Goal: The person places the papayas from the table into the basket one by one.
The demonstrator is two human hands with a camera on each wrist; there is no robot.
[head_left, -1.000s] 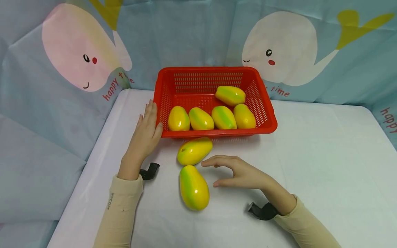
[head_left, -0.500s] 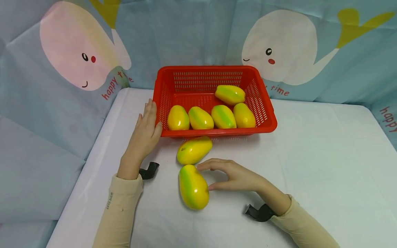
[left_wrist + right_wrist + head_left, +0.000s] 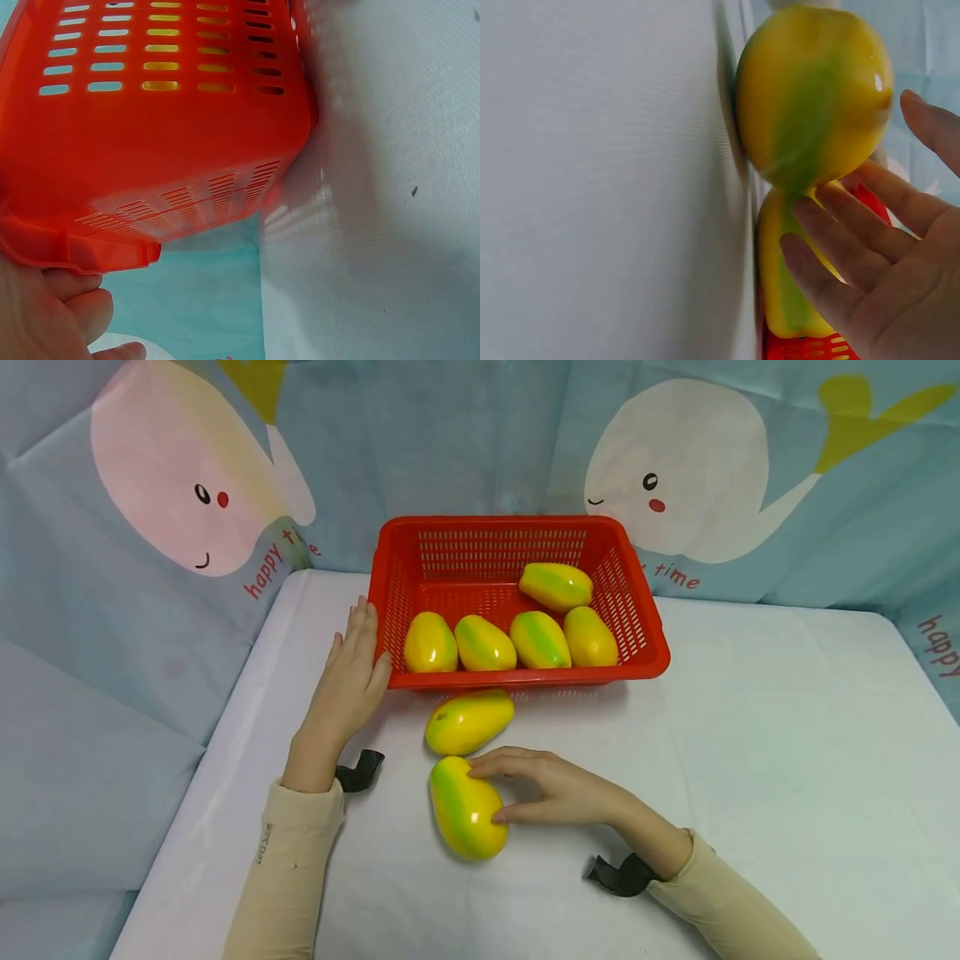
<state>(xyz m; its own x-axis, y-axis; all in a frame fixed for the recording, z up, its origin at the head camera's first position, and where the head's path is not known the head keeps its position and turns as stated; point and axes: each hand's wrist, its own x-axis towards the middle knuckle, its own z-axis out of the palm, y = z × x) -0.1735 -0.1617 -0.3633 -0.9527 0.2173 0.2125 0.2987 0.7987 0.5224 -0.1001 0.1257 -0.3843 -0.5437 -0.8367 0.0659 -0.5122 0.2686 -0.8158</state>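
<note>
My left hand [image 3: 345, 677] lies with straight fingers along the left rim of the red basket [image 3: 517, 677]; in the left wrist view its fingers [image 3: 90, 313] are under the rim. The nearer mango [image 3: 467, 810], yellow with a green stripe, lies on the table. My right hand [image 3: 558, 789] reaches it from the right, fingertips touching its upper right side and thumb at its lower right. In the right wrist view the fingers are fairly straight and the thumb [image 3: 934, 127] stands apart from the mango [image 3: 814, 97]. Another mango [image 3: 470, 722] lies between it and the basket.
Several mangoes [image 3: 486, 643] lie inside the basket, mostly along its front wall. A white cloth [image 3: 772, 760] covers the table, and a blue whale-print curtain [image 3: 480, 435] hangs behind. Black wrist mounts [image 3: 621, 875] stick out at both wrists.
My right hand has moved left, from beside the nearer mango to touching it. That mango has shifted slightly. The left hand stays at the basket.
</note>
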